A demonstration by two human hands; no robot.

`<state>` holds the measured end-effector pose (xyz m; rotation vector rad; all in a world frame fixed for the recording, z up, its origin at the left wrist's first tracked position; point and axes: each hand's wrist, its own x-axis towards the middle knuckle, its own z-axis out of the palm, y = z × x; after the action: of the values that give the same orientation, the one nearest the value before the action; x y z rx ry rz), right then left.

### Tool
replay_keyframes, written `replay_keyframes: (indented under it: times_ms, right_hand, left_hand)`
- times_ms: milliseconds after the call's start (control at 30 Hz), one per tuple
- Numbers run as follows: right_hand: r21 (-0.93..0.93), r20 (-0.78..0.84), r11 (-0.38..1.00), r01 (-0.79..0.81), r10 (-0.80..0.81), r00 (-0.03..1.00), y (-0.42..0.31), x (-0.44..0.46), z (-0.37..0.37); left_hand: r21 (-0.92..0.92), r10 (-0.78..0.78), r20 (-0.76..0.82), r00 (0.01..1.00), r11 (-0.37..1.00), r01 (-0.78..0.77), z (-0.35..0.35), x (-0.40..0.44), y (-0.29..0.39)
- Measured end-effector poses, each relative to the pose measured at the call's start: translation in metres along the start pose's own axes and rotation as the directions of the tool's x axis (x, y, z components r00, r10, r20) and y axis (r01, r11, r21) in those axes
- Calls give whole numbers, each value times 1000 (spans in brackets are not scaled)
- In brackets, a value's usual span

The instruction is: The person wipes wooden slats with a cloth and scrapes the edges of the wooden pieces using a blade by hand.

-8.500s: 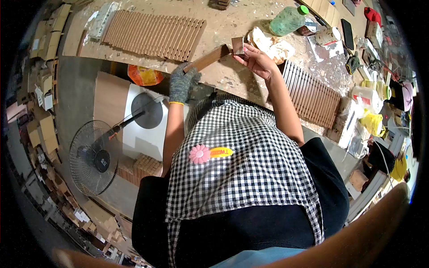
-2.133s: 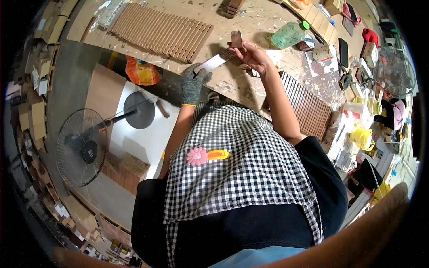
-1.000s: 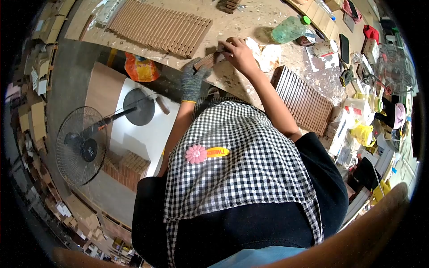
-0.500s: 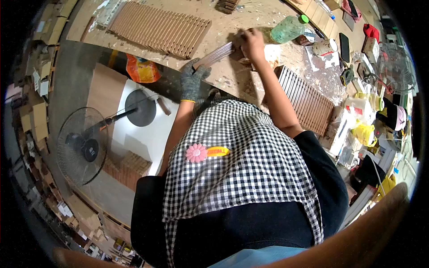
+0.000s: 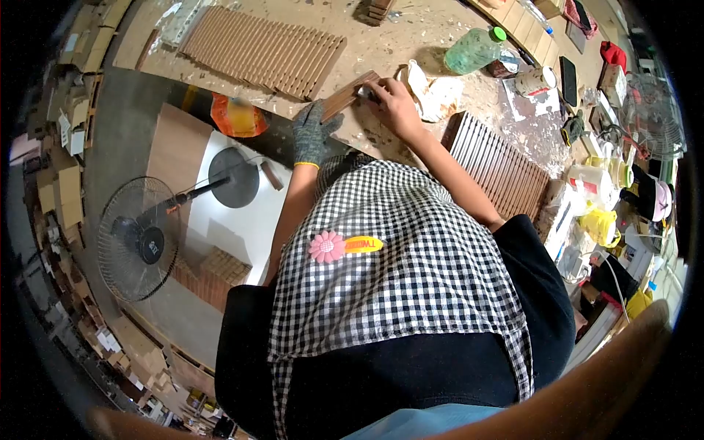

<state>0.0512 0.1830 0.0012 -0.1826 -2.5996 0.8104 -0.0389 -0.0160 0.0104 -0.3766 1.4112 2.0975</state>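
Observation:
My left hand (image 5: 313, 133), in a grey knitted glove, grips the near end of a brown wooden strip (image 5: 347, 98) at the workbench's edge. Over the strip's far end, my bare right hand (image 5: 392, 106) has its fingers closed on a small scraper (image 5: 364, 91), mostly hidden by them. Beside the right hand lies a crumpled, stained white cloth (image 5: 434, 94). Up and to the left, a row of brown slotted strips (image 5: 260, 51) rests on the bench, and a second row of strips (image 5: 499, 163) lies to the right of my right forearm.
The paint-spotted workbench (image 5: 400, 40) also carries a green bottle (image 5: 473, 51), a cup (image 5: 537, 81) and a black phone (image 5: 568, 81). Left of my body stands a fan (image 5: 150, 242), near an orange bag (image 5: 238, 117) below the bench edge.
The wooden strip has turned from its pale, shiny side to its brown side. My right hand has moved back and forth along it and is now nearer my left hand than half a second ago.

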Motion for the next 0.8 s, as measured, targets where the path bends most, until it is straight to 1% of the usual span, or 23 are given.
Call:
replay_keyframes:
  times_ms: [67, 100, 133, 200, 233, 267, 300, 367, 400, 467, 500, 533, 567, 600, 667, 700, 733, 800]
  right_hand:
    - [-81, -91, 995, -56, 48, 995, 25, -2, 2]
    - [-18, -125, 987, -157, 154, 980, 34, 4, -2]
    - [-89, -135, 971, -221, 208, 969, 46, 5, -11]
    - [-60, -154, 975, -212, 201, 967, 38, 13, -29]
    - [-13, -177, 987, -159, 154, 972, 33, 13, -29]
    - [12, -164, 990, -142, 142, 976, 26, 14, -29]
    - [41, -148, 991, -125, 129, 980, 16, 14, -28]
    - [121, -101, 988, -99, 112, 989, -4, 13, -22]
    - [108, -68, 993, -51, 59, 996, -14, 12, -19]
    - [112, -6, 990, 85, -85, 996, -36, 10, -13]
    - [160, 41, 979, 128, -137, 990, -46, 8, -5]
    - [170, 105, 969, 182, -201, 974, -54, 8, 0]
    - [185, 145, 962, 203, -231, 962, -62, 7, 7]
    - [202, 184, 954, 222, -260, 948, -66, 5, 13]
    - [144, 205, 969, 200, -227, 952, -60, 2, 17]
    - [114, 214, 975, 191, -212, 954, -56, 0, 16]
    - [21, 167, 986, 165, -166, 972, -48, -3, 10]
    - [-40, 10, 996, 80, -79, 997, -38, 1, 2]
  left_hand:
    - [99, 58, 35, 998, 993, -61, -4, 4, -4]
    - [146, 87, 52, 995, 985, -94, -6, 5, -6]
    - [102, 52, 49, 997, 993, -57, -8, 6, -7]
    - [19, -16, 51, 999, 1000, 15, -5, 5, 1]
    - [375, 114, 122, 986, 915, -152, -7, 2, 4]
    - [670, 201, 224, 954, 679, -300, -3, -5, 13]
    - [851, 235, 344, 909, 333, -407, -1, -11, 21]
    - [892, 170, 328, 929, 269, -364, 2, -12, 31]
    - [908, 139, 321, 937, 237, -346, 4, -12, 34]
    - [890, 204, 391, 898, 165, -425, 4, -10, 34]
    - [869, 238, 436, 868, 137, -475, 0, -4, 29]
    - [847, 269, 480, 835, 107, -521, -6, -1, 24]
    - [778, 297, 535, 791, 193, -598, -14, -5, 24]
    - [782, 293, 537, 791, 179, -597, -16, -4, 23]
    - [791, 287, 539, 792, 152, -593, -18, 1, 19]
    - [713, 272, 525, 806, 377, -591, -18, 7, 14]
    - [782, 222, 499, 838, 301, -546, -20, 10, 11]
    - [887, 131, 425, 896, 135, -441, 1, -5, 29]
